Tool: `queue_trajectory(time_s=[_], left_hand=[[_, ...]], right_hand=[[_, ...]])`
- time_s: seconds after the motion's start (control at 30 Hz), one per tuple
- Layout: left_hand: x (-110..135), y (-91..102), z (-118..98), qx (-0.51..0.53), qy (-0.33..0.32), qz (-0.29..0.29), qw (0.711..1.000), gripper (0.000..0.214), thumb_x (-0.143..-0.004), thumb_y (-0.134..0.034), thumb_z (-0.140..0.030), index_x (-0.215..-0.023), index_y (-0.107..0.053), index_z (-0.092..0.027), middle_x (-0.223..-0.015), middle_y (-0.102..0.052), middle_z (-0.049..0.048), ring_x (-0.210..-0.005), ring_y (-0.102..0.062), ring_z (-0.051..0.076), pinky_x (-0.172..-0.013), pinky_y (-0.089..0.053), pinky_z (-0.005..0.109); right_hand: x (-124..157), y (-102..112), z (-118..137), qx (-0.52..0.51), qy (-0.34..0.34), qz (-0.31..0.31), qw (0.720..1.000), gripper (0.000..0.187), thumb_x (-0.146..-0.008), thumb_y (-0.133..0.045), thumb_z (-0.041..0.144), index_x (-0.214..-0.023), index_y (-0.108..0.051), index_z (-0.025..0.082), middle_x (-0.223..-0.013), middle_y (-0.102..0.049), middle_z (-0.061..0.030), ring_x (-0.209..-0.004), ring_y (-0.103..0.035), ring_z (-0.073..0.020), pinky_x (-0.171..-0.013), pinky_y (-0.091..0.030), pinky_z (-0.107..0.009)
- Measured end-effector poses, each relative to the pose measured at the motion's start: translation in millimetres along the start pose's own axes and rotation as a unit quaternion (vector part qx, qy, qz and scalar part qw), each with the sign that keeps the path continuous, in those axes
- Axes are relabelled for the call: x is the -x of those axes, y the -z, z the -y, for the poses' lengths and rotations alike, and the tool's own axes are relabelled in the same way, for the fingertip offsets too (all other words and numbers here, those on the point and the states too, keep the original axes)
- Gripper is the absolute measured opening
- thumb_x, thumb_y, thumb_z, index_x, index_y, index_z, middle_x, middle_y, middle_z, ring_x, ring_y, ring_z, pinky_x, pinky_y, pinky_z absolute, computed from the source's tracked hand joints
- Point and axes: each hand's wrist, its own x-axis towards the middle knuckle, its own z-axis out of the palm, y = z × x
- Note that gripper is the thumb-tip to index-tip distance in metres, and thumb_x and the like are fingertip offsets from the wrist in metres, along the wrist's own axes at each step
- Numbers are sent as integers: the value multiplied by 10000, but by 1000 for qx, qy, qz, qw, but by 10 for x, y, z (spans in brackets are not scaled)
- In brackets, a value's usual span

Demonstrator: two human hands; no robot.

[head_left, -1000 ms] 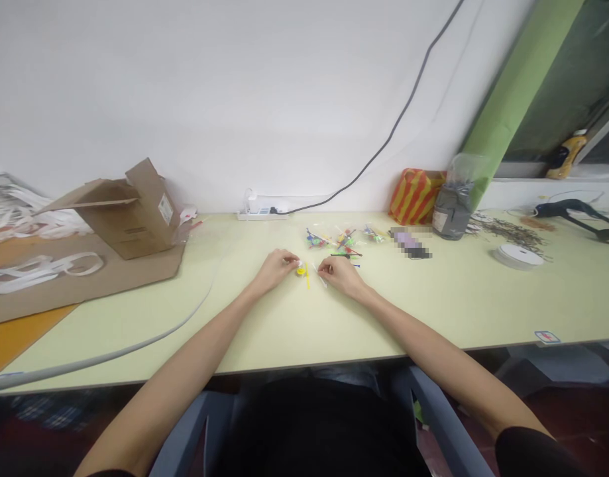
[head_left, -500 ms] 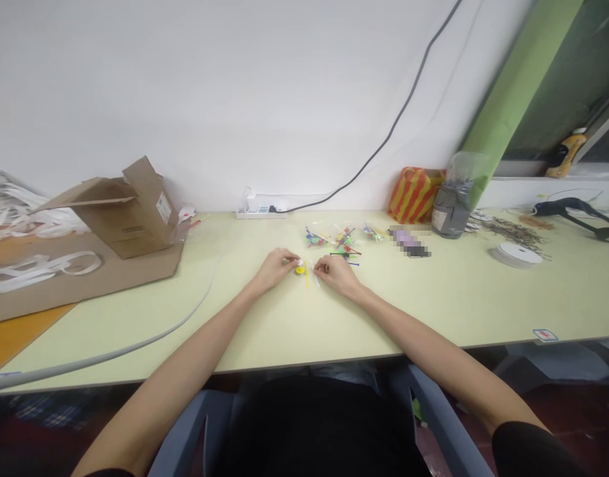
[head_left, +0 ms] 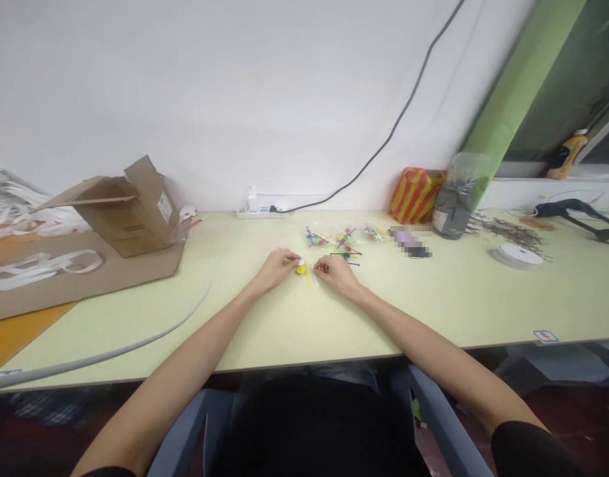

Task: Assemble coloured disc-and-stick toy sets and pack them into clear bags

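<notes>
My left hand [head_left: 279, 267] is closed in a pinch, its fingertips on a small white round piece [head_left: 301, 263]. Just below that piece lies a small yellow round piece [head_left: 301, 270]. A thin yellow stick [head_left: 307, 274] lies between my two hands, pointing toward me. My right hand [head_left: 334, 273] has its fingers curled together at the upper end of a thin white stick [head_left: 316, 279]. Behind my right hand are loose coloured sticks [head_left: 352, 264], blue, black and red among them. Farther back lie clear bags of colourful plastic parts [head_left: 344, 235].
An open cardboard box [head_left: 130, 225] stands at left beside white straps [head_left: 46, 268]. A grey cable [head_left: 150, 340] crosses the table's left side. Against the wall sits a power strip [head_left: 262, 211]. To the right are a striped bag [head_left: 413, 195], a dark container [head_left: 450, 212] and a white spool [head_left: 517, 256].
Both hands stay almost where they were, with only slight finger movement. The view has shifted very slightly.
</notes>
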Motion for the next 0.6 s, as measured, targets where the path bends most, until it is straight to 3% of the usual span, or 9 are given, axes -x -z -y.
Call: queue_trajectory(time_s=[0.6], left_hand=[[-18,-6,47,-34,9,-34,999,298,-909,-476,-314,-923,-756,-214,-994,-752,63,-997,-604,262,-927,-470,411]], right_hand=[[37,27,83,-20,22,8,1000,162,-902,-646,198,-940,-801,171,-786,-676,-42,-696,-575,-140,-691,-394,-239]])
